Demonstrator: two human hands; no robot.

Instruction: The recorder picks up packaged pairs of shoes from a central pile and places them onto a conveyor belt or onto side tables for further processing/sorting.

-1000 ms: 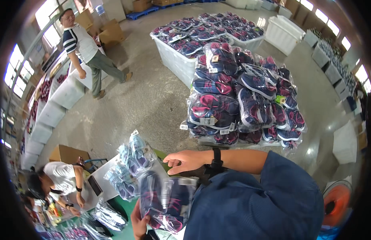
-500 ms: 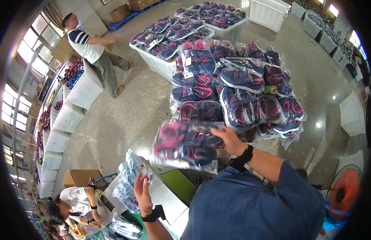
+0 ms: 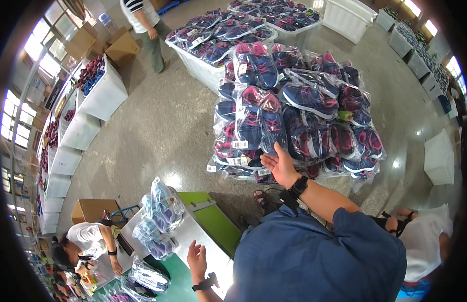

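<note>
A clear-bagged pair of navy and pink sneakers [image 3: 249,125] lies on the near left side of a tall stack of similar bagged sneakers [image 3: 314,100]. My right hand [image 3: 280,165] is at the lower edge of that bag, palm up with fingers apart, holding nothing. Whether its fingertips touch the bag I cannot tell. Over the edge of the metal table, my left hand [image 3: 196,259] is empty, its fingers loosely bent and apart. Left of it, bagged light blue and purple sneakers [image 3: 163,209] lie on the table [image 3: 185,239].
White bins of bagged sneakers [image 3: 198,68] stand behind the stack. More white bins [image 3: 105,95] line the left. A co-worker [image 3: 87,246] sits at the table's far left; another person [image 3: 148,30] stands at the back. A person in white [image 3: 427,241] is close at my right.
The bagged navy and pink sneakers have gone from my right hand onto the stack, and that hand has let go. My left hand has moved lower. A person in white has appeared at right.
</note>
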